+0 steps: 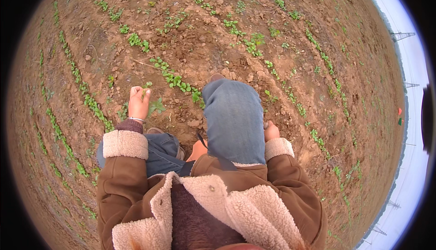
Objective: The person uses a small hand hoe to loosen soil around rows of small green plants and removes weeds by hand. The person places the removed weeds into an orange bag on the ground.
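My left hand (139, 104), with a bracelet at the wrist, is raised over the soil on the left. Its thumb and fingers pinch a small green sprig (143, 94). Just beyond it a leafy weed (157, 106) grows from the ground. A row of green seedlings (175, 79) runs from there toward my bent knee (233, 113) in blue jeans. Beside that knee, on its right, my right hand (271, 131) is curled low near the soil. The leg covers part of its fingers, so whatever they may hold is hidden.
Further seedling rows (95, 108) cross the brown, cloddy field (190, 45) on both sides. A dry stalk (153, 66) lies near the middle row. Between my legs shows an orange object (197, 150) with black straps. Pylons (403, 36) stand on the far horizon.
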The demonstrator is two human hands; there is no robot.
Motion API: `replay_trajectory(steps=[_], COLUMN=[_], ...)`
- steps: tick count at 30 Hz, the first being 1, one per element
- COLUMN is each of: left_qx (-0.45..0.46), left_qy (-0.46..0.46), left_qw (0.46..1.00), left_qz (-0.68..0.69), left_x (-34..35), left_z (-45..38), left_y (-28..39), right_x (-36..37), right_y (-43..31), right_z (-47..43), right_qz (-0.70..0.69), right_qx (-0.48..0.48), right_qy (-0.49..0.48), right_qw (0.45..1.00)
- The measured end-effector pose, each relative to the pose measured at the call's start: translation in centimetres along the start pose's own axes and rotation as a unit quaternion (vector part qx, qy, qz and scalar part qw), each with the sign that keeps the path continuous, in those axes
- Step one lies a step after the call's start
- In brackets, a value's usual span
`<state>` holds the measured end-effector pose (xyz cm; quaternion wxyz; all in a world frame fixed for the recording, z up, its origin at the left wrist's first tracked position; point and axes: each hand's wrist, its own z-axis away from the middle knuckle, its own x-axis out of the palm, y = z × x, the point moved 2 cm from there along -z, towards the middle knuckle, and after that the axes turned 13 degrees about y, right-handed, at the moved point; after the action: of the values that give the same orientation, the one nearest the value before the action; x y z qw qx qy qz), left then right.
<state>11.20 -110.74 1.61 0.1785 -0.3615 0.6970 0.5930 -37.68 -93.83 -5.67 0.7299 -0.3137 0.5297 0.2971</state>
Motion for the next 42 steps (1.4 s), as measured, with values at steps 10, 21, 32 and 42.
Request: replay_trajectory(steps=[10, 21, 32, 42], left_qx=[-0.115, -0.512, -0.385, 0.059], left_qy=[-0.097, -0.067, -0.081, -0.009], left_qw=[0.979, 0.714, 0.813, 0.993], left_qz=[0.135, 0.472, 0.429, 0.097], left_x=[0.8, -0.8, -2.3, -5.8], left_z=[-0.2, -0.5, -0.6, 0.7], left_y=[0.2, 2.2, 1.9, 3.9], right_x=[0.1, 2.4, 0.7, -12.3], right_y=[0.1, 2.8, 1.0, -9.7], right_z=[-0.5, -1.8, -1.5, -4.4], right_qz=[0.012, -0.126, -0.173, -0.109], right_qx=[-0.004, -0.022, -0.043, -0.162], right_qy=[-0.017, -0.027, 0.001, 0.179], right_qw=[1.000, 0.991, 0.984, 0.964])
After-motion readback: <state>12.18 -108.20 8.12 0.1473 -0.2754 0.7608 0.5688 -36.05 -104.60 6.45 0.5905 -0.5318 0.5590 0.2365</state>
